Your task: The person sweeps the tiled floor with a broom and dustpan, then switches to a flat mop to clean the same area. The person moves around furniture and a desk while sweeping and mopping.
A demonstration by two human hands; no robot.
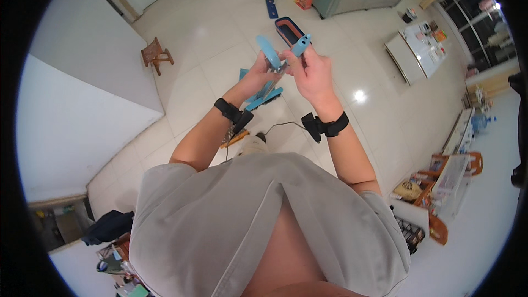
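My left hand (257,78) is closed round the light-blue curved handle (268,51) of what looks like a long-handled dustpan; its blue pan (243,73) shows partly behind my wrist. My right hand (314,74) grips the upper end of a broom, whose light-blue grip (302,45) has dark holes at its tip. The two handles are close together and cross in view between my hands. Low down, near the floor, is the blue broom head (265,99) with dark bristles, just right of my left wrist. My fingers partly hide both shafts.
Beyond my hands a dark-blue and red open tray (286,26) lies on the tiled floor, with a dark-blue flat object (271,8) behind it. A wooden stool (157,55) stands left, a white low table (421,49) right, a grey sofa (352,1) farther off. A cable (286,124) hangs near my legs.
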